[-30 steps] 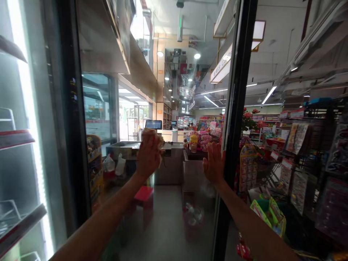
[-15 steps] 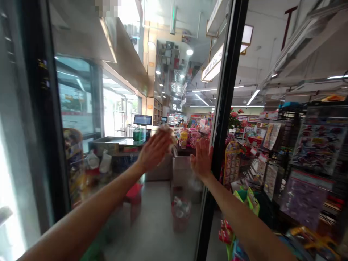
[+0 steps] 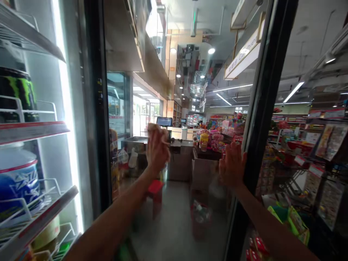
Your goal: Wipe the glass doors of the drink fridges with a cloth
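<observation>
A glass door [image 3: 214, 232] with a black frame [image 3: 268, 90] stands open before me, the store showing through it. My left hand [image 3: 157, 154] presses a crumpled light-coloured cloth [image 3: 152, 127] to the glass, left of the middle; most of the cloth is hidden under the palm, and the hand is blurred. My right hand [image 3: 232, 165] rests on the glass beside the frame's right upright, fingers stretched out and holding nothing.
On the left is a lit cooler with wire shelves [image 3: 32, 132], a black can [image 3: 17, 92] and a blue-labelled container [image 3: 17, 177]. Beyond the glass are a checkout counter [image 3: 179, 163], a red stool [image 3: 156, 186] and a bin [image 3: 200, 217]. Display racks [image 3: 326, 174] stand at right.
The view has swung left, bringing the cooler shelves into sight. My left hand with the cloth has shifted leftward over the glass and turned more upright. My right hand stays by the frame.
</observation>
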